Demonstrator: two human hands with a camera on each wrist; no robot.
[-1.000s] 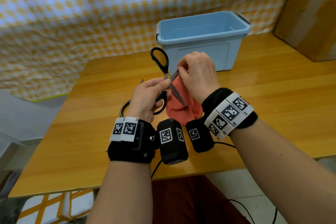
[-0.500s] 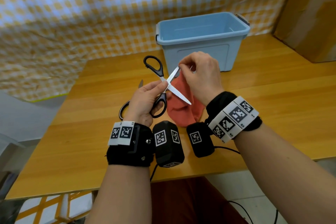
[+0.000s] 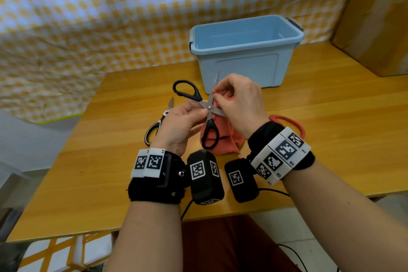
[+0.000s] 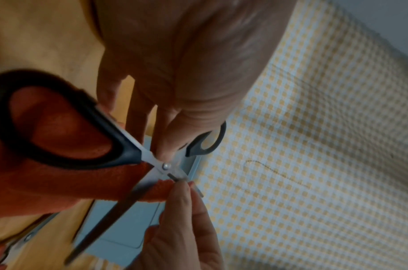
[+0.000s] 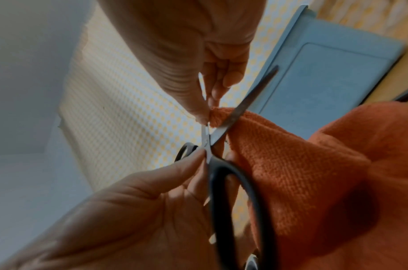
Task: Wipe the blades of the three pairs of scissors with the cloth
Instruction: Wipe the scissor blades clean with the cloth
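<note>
Black scissors (image 3: 207,112) now rotated, blade upright.

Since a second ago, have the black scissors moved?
Yes. The black scissors have turned in the left hand: the upper blade, which lay below the blue bin, now points up across its front wall.

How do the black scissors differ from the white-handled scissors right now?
The black scissors are held above the table by the left hand, blades spread open; the white-handled scissors lie on the table, blades together and untouched. The black pair meets the cloth; the other does not. Both have metal blades.
</note>
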